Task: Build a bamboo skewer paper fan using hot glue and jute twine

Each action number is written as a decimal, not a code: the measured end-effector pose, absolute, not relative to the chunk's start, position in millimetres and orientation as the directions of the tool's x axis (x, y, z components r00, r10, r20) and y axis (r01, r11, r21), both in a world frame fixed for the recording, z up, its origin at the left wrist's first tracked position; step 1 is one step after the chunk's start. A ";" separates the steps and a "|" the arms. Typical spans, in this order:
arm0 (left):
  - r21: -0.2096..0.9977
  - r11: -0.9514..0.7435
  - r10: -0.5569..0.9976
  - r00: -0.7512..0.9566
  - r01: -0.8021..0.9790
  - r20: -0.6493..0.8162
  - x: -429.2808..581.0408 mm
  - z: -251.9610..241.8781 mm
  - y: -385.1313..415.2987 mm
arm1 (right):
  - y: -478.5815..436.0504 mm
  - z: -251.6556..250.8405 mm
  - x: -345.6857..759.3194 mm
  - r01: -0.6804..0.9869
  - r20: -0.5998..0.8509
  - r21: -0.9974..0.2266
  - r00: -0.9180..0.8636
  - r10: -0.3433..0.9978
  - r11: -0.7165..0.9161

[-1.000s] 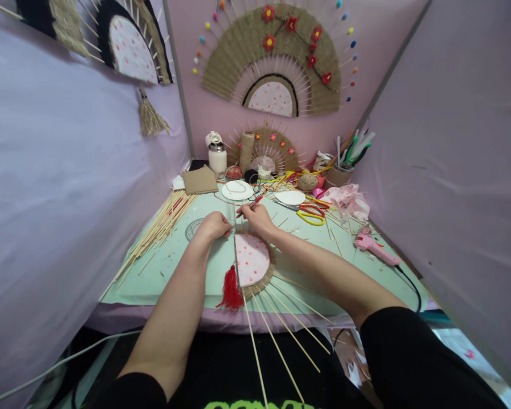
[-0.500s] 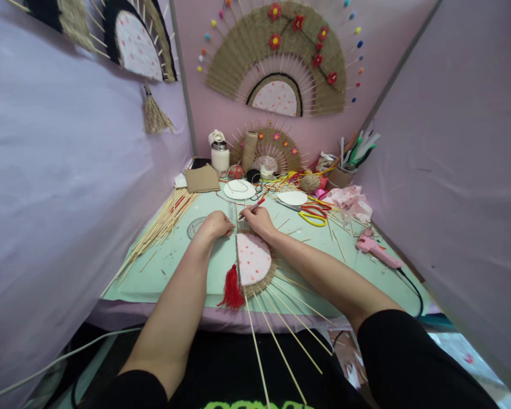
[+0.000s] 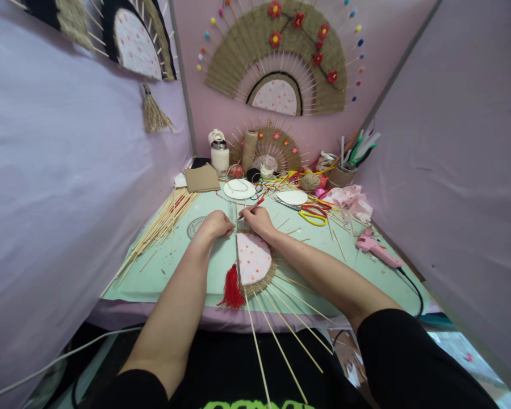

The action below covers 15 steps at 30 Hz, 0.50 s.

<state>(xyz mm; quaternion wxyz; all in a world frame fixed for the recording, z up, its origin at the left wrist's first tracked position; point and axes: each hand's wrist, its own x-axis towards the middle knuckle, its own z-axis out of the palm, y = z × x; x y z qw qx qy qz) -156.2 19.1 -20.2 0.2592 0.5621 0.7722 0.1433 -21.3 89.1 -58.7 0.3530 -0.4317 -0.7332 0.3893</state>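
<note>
My right hand [image 3: 259, 219] grips a pen [image 3: 258, 203] with a red end, its tip down among thin sticks above a half-round fan piece. That piece has a white face with pink spots [image 3: 254, 260], a braided twine border [image 3: 262, 286] and a red tassel [image 3: 233, 288] at its near corner. Bamboo sticks [image 3: 283, 357] spread from its border towards me and to the right. My left hand [image 3: 218, 224] is closed just left of the sticks, fingertips by a clear ruler [image 3: 232, 210]; what it pinches, if anything, is hidden.
A bundle of sticks [image 3: 157, 226] and a protractor [image 3: 195, 228] lie left. Scissors [image 3: 313, 214], white ovals [image 3: 292, 197] and a pink glue gun [image 3: 377, 250] lie right. Behind stand a white bottle [image 3: 220, 158], twine and a pot of tools [image 3: 341, 176]. Finished fans [image 3: 276, 57] hang on the walls.
</note>
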 end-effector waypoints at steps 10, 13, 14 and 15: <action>0.520 0.324 0.943 -0.227 0.790 -0.243 -158.6 -24.6 21.4 | 89.1 -59.1 -21.7 0.366 0.180 -0.871 -0.381 0.907 0.327; 0.521 0.324 0.943 -0.225 0.789 -0.246 -158.3 -24.0 20.9 | 88.9 -58.8 -21.9 0.371 0.183 -0.868 -0.379 0.907 0.330; 0.521 0.325 0.942 -0.226 0.789 -0.247 -158.1 -23.7 20.7 | 88.8 -58.8 -21.9 0.373 0.184 -0.867 -0.377 0.908 0.331; 0.521 0.327 0.942 -0.227 0.789 -0.247 -157.9 -23.3 20.5 | 88.9 -58.8 -21.9 0.375 0.186 -0.866 -0.375 0.908 0.332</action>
